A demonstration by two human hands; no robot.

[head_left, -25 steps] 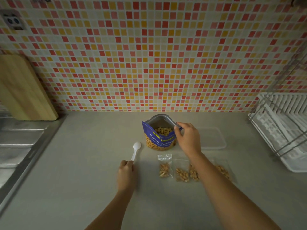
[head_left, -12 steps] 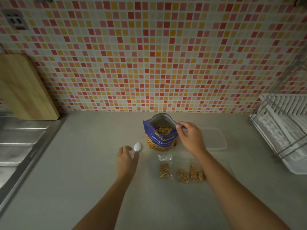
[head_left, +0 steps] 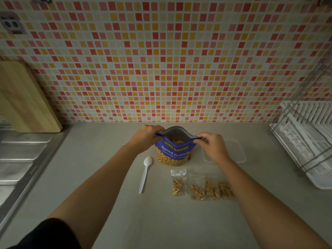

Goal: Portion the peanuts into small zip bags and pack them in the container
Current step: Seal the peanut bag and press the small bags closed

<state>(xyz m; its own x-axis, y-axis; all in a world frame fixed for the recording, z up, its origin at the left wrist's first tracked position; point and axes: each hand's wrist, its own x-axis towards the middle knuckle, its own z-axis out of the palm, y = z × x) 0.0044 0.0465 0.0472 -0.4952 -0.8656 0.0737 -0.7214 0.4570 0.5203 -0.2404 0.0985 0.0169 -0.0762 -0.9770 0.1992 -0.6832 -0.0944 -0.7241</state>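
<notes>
Grey countertop (head_left: 89,177) under mosaic-tiled wall (head_left: 161,60); both hands, left (head_left: 145,136) and right (head_left: 212,146), pinching peanut bag (head_left: 173,151) mouth corners.

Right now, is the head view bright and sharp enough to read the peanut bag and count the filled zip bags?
Head view: dim, corners darkened; wide-angle bending curves the tile wall and dish rack. Head view, centre: sharp, the peanut bag label is legible, left hand and right hand at its mouth unblurred. The clear zip bags overlap, so their count is uncertain.
</notes>
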